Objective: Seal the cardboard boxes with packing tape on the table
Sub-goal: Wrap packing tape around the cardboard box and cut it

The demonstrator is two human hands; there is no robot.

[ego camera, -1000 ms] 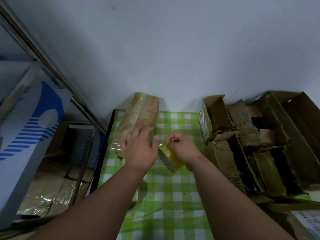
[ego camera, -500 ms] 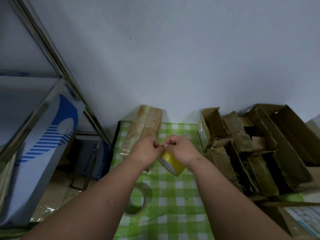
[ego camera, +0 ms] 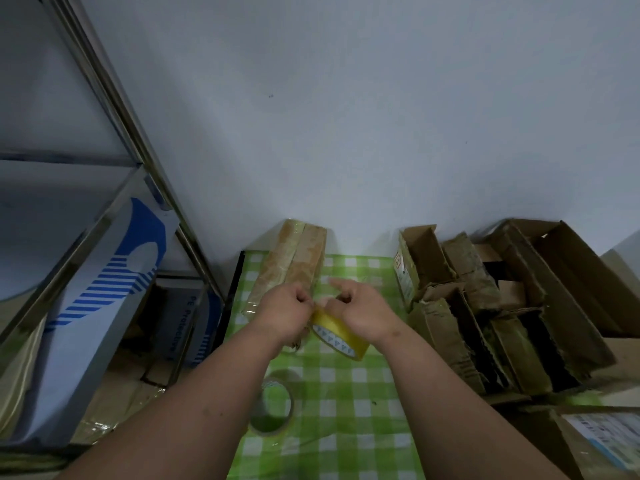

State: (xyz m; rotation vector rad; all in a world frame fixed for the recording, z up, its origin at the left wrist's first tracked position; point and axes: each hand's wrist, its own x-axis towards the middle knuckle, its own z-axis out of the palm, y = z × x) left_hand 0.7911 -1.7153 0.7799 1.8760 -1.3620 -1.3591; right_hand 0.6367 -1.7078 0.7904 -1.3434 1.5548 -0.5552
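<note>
A long narrow cardboard box [ego camera: 291,263], wrapped in shiny tape, lies on the green checked tablecloth [ego camera: 346,382] against the wall. Just in front of it my right hand [ego camera: 363,313] holds a yellow roll of packing tape [ego camera: 341,334] above the cloth. My left hand [ego camera: 285,315] pinches at the roll's top edge, fingers curled, right beside the right hand's fingertips. Whether a loose tape end is pulled out I cannot tell.
A second, near-clear tape roll [ego camera: 272,407] lies on the cloth under my left forearm. A heap of open, worn cardboard boxes [ego camera: 502,306] fills the right side. A metal shelf frame [ego camera: 114,109] and a blue-and-white carton [ego camera: 104,289] stand left.
My left hand left the long box and came to the tape roll, where it now pinches. The camera tilted up, so the table sits lower in view.
</note>
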